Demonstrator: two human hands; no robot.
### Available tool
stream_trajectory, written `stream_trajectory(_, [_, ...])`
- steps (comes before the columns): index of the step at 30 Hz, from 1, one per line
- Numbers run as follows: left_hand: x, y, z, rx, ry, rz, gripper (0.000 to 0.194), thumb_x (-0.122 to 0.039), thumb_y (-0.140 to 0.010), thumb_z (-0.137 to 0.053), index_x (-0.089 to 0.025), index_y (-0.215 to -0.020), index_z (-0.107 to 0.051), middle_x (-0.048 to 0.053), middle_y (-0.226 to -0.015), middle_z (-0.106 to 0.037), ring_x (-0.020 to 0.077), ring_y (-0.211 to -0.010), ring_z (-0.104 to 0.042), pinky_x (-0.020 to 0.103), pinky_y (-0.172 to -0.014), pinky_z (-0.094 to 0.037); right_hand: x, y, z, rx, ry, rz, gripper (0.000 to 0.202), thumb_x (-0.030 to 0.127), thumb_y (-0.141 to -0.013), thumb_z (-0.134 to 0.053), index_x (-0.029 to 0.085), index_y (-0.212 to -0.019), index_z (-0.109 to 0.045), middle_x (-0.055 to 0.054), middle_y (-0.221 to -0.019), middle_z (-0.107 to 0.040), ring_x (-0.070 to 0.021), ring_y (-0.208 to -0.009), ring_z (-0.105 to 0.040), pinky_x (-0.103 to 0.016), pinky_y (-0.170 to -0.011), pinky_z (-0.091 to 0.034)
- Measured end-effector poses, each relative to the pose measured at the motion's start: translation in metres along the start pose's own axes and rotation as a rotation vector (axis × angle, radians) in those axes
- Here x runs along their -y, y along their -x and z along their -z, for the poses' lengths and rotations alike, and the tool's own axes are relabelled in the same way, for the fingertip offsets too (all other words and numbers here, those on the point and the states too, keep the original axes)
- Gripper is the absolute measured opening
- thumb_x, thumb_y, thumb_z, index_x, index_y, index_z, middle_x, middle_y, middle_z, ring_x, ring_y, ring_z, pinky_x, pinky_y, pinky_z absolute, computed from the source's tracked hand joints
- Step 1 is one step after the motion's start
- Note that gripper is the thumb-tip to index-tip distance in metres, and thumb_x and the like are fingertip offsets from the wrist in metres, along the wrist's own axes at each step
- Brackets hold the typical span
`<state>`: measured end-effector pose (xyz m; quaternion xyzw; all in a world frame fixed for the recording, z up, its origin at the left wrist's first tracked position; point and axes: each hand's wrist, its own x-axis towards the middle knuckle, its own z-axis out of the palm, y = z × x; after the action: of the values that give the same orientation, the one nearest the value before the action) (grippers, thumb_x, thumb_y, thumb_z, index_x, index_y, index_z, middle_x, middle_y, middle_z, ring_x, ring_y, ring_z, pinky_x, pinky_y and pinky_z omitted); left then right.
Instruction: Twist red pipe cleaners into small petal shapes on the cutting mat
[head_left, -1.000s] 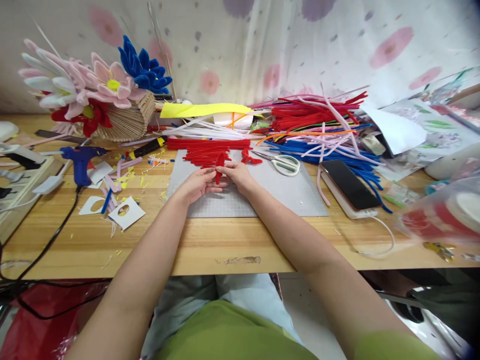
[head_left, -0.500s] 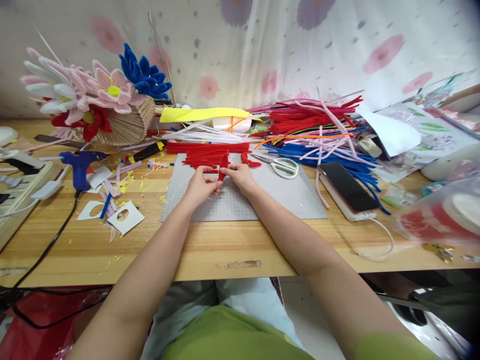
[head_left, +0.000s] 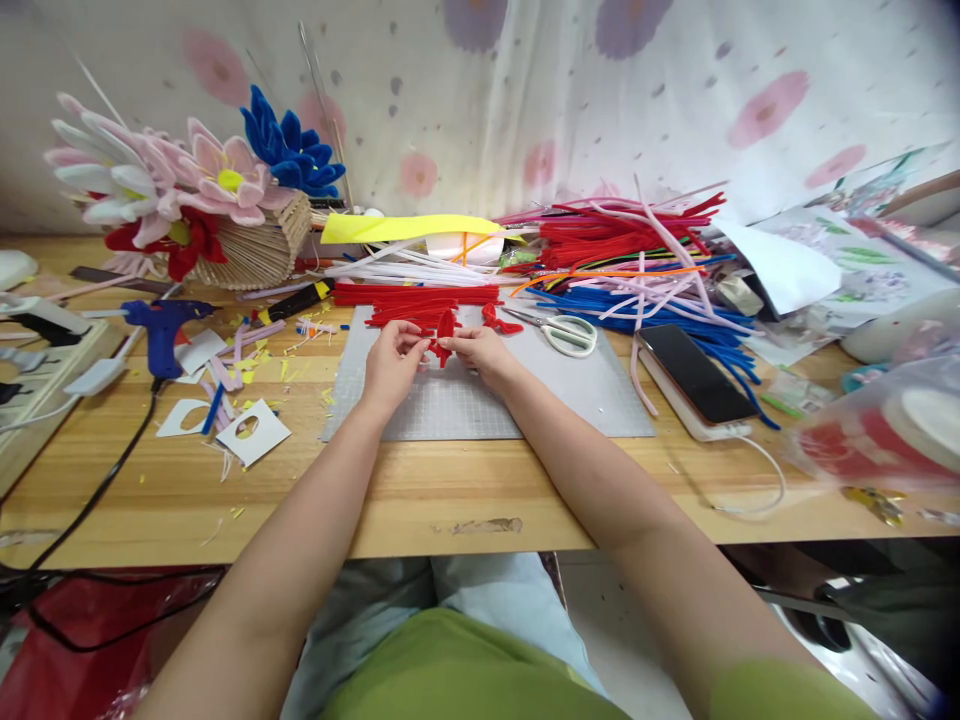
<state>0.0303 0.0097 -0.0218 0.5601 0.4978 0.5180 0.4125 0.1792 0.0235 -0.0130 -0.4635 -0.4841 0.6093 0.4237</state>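
Note:
Between my hands, over the grey cutting mat [head_left: 480, 415], is a small red pipe-cleaner petal [head_left: 446, 324] held upright. My left hand [head_left: 394, 368] pinches its lower left side, thumb and forefinger together. From the right, my right hand [head_left: 484, 355] grips the petal near its base, fingers closed. Straight red pipe cleaners [head_left: 412, 296] lie behind my hands on the mat. Just beyond my right hand rest more bent red pieces [head_left: 501, 320], and beside them are scissors with pale handles [head_left: 570, 336].
A blue glue gun [head_left: 163, 335] stands at left among scraps and white cards [head_left: 253, 433]. Fuzzy flowers [head_left: 225, 178] fill the back left. Bundles of red pipe cleaners [head_left: 622, 235] and blue ones [head_left: 675, 318] lie behind the mat. A phone [head_left: 697, 373] sits at right.
My left hand has turned and shifted slightly left, its fingers now pinching at the petal's lower side. A red strip now shows at the petal's base; my right hand stays nearly in place.

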Motion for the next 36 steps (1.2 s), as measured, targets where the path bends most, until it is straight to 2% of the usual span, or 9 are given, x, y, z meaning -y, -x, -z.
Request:
stream_trajectory(3, [0.004,-0.002,-0.005,-0.043,0.089,0.149,0.021,-0.023,-0.073,-0.063,-0.017,-0.083,-0.045,-0.004,-0.063,-0.06,0.0096,-0.049,-0.06,0.02,-0.046,-0.049,-0.001,0.001,-0.003,0.041,-0.062,-0.013,0.038,0.035,-0.056,-0.077,0.016,-0.052,-0.044,0.011,-0.036,-0.027,-0.0013,-0.035,-0.018,-0.022,-0.039,-0.008])
stream_trajectory(6, [0.004,0.0,-0.011,-0.018,0.103,0.293,0.019,-0.03,-0.08,-0.057,-0.015,-0.076,-0.047,-0.002,-0.057,-0.059,0.0105,-0.044,-0.059,0.021,-0.044,-0.05,-0.002,0.0,-0.008,-0.01,-0.111,-0.031,0.038,0.034,-0.057,-0.077,0.016,-0.052,-0.044,0.01,-0.036,-0.028,-0.0013,-0.034,-0.018,-0.021,-0.038,-0.008])
stream_trajectory(11, [0.004,0.006,-0.017,0.063,0.141,0.224,0.02,-0.034,-0.08,-0.056,-0.014,-0.079,-0.058,0.003,-0.077,-0.066,0.0121,-0.055,-0.065,0.021,-0.046,-0.051,-0.004,-0.002,-0.012,-0.141,-0.181,-0.001,0.034,0.032,-0.06,-0.075,0.016,-0.053,-0.046,0.01,-0.035,-0.03,-0.0015,-0.034,-0.019,-0.02,-0.037,-0.009])
stream_trajectory(17, [0.004,0.008,-0.017,0.064,0.152,0.274,0.021,-0.033,-0.075,-0.062,-0.012,-0.079,-0.063,0.004,-0.079,-0.067,0.0121,-0.058,-0.064,0.023,-0.051,-0.053,-0.002,0.002,-0.012,-0.12,-0.161,0.002,0.034,0.031,-0.056,-0.076,0.016,-0.052,-0.046,0.01,-0.035,-0.031,-0.0019,-0.035,-0.02,-0.02,-0.037,-0.01])
stream_trajectory(20, [0.006,0.008,-0.014,-0.008,0.015,0.169,0.02,-0.033,-0.073,-0.062,-0.014,-0.078,-0.065,0.004,-0.076,-0.066,0.0133,-0.061,-0.063,0.026,-0.053,-0.052,-0.001,0.002,-0.012,-0.118,-0.132,-0.018,0.033,0.032,-0.057,-0.075,0.016,-0.052,-0.046,0.01,-0.034,-0.029,-0.0024,-0.035,-0.02,-0.02,-0.037,-0.01])
stream_trajectory(24, [0.007,0.007,-0.009,-0.145,-0.287,-0.124,0.01,-0.026,-0.069,-0.066,-0.017,-0.074,-0.066,0.003,-0.08,-0.065,0.0121,-0.067,-0.059,0.026,-0.064,-0.05,-0.002,-0.001,-0.013,-0.165,-0.093,-0.035,0.029,0.029,-0.06,-0.074,0.015,-0.053,-0.049,0.01,-0.033,-0.029,-0.0023,-0.033,-0.019,-0.021,-0.038,-0.009])
stream_trajectory(27, [0.007,0.006,-0.006,-0.15,-0.356,-0.289,0.005,-0.022,-0.07,-0.066,-0.017,-0.072,-0.064,0.003,-0.084,-0.061,0.0105,-0.069,-0.056,0.023,-0.06,-0.047,-0.002,-0.001,-0.012,-0.165,-0.097,-0.037,0.03,0.025,-0.061,-0.073,0.015,-0.052,-0.047,0.01,-0.032,-0.029,-0.0019,-0.033,-0.019,-0.02,-0.038,-0.009])
stream_trajectory(31, [0.007,0.004,-0.005,-0.043,-0.35,-0.336,0.007,-0.023,-0.074,-0.062,-0.017,-0.076,-0.06,0.003,-0.085,-0.056,0.0109,-0.07,-0.053,0.019,-0.048,-0.04,0.002,0.002,-0.009,-0.095,-0.148,-0.066,0.032,0.024,-0.06,-0.074,0.016,-0.052,-0.044,0.01,-0.033,-0.028,-0.0016,-0.033,-0.019,-0.02,-0.037,-0.009])
stream_trajectory(36, [0.005,0.009,-0.007,-0.024,-0.41,-0.345,0.01,-0.027,-0.08,-0.053,-0.018,-0.075,-0.051,0.004,-0.084,-0.052,0.013,-0.075,-0.051,0.021,-0.053,-0.039,0.006,0.004,-0.004,0.007,-0.158,-0.091,0.035,0.025,-0.06,-0.074,0.016,-0.052,-0.041,0.01,-0.035,-0.028,-0.0012,-0.033,-0.019,-0.019,-0.037,-0.008])
